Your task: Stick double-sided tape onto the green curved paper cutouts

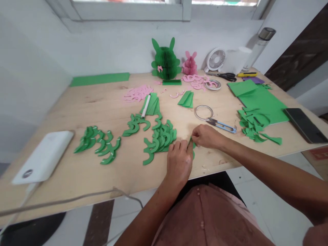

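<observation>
My left hand [180,160] rests near the front edge of the table, its fingers curled and its thumb and forefinger closed on a small curved green paper piece [194,152]. From the right, my right hand [206,136] pinches the top of the same piece. Most of that paper is hidden behind my fingers. Just left of my left hand lies a heap of curved green paper cut-outs [162,136], partly overlapping. Beyond my right hand are thread snips [221,125] with a blue handle and a ring-shaped roll of tape [203,112].
Green cut-outs with pale strips [109,147] lie left, near a white power bank [44,157] with a cable. A white marker [146,106] lies on folded green paper. Green scraps [253,126] and a phone [306,124] are right. A green honeycomb paper figure [166,61] stands behind.
</observation>
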Motion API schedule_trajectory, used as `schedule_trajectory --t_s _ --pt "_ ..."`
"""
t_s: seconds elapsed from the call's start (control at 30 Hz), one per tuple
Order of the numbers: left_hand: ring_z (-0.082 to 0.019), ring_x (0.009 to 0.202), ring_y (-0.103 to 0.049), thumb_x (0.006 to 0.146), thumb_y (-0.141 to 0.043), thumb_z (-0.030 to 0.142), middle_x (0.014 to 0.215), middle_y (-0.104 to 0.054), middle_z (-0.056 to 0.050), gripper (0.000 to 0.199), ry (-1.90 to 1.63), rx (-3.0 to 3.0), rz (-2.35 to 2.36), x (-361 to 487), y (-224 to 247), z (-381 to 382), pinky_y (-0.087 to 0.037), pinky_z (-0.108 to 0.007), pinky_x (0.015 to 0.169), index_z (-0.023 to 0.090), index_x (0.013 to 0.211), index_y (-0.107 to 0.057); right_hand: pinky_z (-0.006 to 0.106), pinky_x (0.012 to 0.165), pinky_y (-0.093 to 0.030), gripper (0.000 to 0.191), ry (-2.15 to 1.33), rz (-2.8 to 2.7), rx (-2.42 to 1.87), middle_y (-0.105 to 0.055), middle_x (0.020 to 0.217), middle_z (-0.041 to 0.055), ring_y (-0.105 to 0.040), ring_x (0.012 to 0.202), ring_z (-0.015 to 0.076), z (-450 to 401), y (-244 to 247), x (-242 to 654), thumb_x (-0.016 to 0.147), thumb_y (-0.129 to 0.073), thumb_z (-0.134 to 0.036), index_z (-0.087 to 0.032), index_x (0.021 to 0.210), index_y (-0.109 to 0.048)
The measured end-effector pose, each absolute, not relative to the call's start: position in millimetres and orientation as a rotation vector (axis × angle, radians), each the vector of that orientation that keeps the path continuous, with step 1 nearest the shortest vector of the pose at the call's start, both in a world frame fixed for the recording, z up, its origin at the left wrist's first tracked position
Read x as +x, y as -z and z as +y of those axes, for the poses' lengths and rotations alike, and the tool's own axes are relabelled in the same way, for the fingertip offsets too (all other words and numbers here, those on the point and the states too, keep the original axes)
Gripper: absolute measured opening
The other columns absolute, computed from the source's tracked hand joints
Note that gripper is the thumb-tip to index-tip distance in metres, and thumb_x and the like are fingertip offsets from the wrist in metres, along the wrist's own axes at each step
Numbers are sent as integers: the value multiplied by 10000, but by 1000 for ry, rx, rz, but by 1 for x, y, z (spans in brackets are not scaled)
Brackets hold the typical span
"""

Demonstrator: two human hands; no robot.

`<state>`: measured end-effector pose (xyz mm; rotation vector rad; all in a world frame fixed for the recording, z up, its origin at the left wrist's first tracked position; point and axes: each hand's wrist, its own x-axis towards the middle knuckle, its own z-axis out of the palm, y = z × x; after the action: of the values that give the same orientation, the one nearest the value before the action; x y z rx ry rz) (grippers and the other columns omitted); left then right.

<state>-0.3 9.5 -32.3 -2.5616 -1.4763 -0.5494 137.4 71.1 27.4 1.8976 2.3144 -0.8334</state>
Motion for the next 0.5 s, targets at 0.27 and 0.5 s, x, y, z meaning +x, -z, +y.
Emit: schedule_trajectory --t_s 0.27,0.5 --pt "-216 779 -499 877 -461 137 723 -535 -53 221 621 -2555 -1475 -1 35 9 -350 -349 653 180 990 -647 188 489 -348 228 914 2272 1862 -663 551 21 -549 504 100 75 -29 138 693 -489 -98 -148 600 -691" --pt "-217 765 -497 863 -477 126 729 -532 -53 235 618 -2559 -1462 -2 35 9 -355 -351 643 179 1025 -638 215 478 -335 226 748 2258 1828 -653 532 43 -542 494 122 77 -34 131 685 -513 -108 -158 565 -698"
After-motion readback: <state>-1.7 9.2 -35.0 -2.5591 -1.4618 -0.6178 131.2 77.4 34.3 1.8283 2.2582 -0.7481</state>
